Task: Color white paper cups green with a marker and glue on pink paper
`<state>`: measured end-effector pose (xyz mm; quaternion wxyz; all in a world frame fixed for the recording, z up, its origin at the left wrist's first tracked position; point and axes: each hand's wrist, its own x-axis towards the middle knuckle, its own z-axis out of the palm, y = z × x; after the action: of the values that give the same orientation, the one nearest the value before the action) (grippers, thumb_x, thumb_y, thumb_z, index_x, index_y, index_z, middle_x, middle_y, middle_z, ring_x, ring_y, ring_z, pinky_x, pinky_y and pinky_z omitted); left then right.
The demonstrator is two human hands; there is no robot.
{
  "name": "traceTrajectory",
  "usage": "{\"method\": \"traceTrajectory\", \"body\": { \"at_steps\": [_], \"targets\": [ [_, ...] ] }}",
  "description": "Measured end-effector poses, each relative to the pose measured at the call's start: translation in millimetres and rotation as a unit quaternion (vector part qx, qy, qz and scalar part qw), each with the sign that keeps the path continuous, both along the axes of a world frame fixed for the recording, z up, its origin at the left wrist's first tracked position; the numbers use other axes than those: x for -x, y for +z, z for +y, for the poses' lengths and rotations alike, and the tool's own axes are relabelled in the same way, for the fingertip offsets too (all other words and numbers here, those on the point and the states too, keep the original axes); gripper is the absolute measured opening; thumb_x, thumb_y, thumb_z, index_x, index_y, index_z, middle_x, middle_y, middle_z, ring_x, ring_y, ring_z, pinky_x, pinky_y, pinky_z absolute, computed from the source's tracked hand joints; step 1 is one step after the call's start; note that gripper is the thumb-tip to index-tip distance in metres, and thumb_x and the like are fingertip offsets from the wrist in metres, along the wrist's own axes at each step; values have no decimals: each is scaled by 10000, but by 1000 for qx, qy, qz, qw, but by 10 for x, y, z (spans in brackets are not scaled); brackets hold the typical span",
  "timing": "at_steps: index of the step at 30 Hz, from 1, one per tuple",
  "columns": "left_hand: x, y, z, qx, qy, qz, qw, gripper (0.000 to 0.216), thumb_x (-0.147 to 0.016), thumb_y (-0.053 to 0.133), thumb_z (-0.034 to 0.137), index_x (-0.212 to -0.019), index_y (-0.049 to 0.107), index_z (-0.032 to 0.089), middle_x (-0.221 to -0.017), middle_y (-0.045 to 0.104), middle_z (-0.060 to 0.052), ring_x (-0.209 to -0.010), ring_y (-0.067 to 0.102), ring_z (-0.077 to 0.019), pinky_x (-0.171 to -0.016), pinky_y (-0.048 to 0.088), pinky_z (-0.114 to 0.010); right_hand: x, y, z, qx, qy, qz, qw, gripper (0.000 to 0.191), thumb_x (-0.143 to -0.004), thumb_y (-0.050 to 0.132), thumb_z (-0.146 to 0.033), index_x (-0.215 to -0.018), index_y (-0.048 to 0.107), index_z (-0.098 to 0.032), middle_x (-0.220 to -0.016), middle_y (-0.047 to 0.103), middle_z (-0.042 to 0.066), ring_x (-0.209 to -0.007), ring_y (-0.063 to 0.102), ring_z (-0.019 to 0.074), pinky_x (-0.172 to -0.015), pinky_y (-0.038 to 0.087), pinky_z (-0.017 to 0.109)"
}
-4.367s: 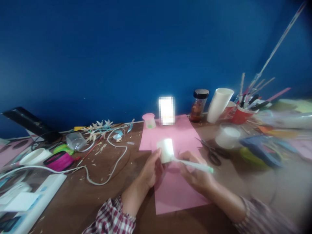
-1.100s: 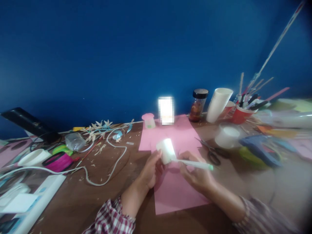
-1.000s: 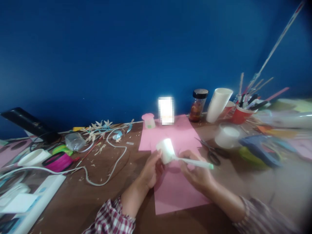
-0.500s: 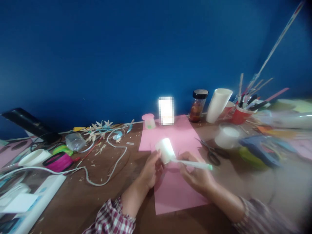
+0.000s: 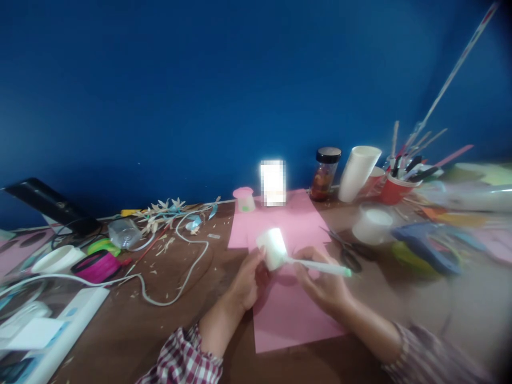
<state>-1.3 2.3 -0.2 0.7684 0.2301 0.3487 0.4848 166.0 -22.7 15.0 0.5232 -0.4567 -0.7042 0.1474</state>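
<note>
White cup [image 5: 272, 248]: held over the pink paper [image 5: 296, 325], about midway along it, tilted, upper end leaned leftward, long axis steep. Whether its base is rested on the sheet cannot be told.

Pen [image 5: 324, 268]: laid almost crosswise to the cup, its green end pointed right and slightly nearward, its other end met with the cup's lower right side. Contact appears made, though the tip is too blurred to be certain.

Left hand [image 5: 251, 282]: nearer to the cup; thumb and fingers clamped on its lower left side. Right hand [image 5: 326, 285]: set to the right of the cup, fingers pinched on the pen; the cup is reached only through the pen, lying leftward of these fingers.

Surface: brown table [image 5: 168, 341], its far edge met by a blue wall [image 5: 200, 96]. Scissors [image 5: 344, 245] are laid just beside the paper's right edge. Along the far edge, to the right, a dark-lidded jar [image 5: 324, 181], a tall white cylinder [image 5: 358, 173] and a red cup [image 5: 394, 190] of sticks are stood. Toward the table's left side, a white cord [image 5: 200, 241], a magenta roll [image 5: 96, 268] and a power strip [image 5: 86, 309] are noted.
</note>
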Motion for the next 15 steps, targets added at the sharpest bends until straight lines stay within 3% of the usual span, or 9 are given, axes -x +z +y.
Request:
{"method": "traceTrajectory", "body": {
  "at_steps": [8, 15],
  "targets": [
    [7, -1, 19, 3, -41, -74, 996, 253, -882, 575, 299, -991, 670, 92, -867, 694, -94, -857, 650, -210, -887, 493, -356, 16, 2, 8, 7, -15, 22, 1000, 53, -821, 557, -202, -806, 608, -199, -694, 669, 18, -593, 624, 140, -531, 508, 211],
    [2, -67, 17, -44, -19, -11, 999, 326, -829, 665, 386, -1002, 671, 110, -890, 698, -102, -887, 663, -238, -871, 499, -375, 0, -30, -1, 15, 4, 3, 1000, 60, -841, 562, -225, -832, 614, -197, -720, 670, 19, -609, 622, 137, -515, 498, 201]
  ]
}}
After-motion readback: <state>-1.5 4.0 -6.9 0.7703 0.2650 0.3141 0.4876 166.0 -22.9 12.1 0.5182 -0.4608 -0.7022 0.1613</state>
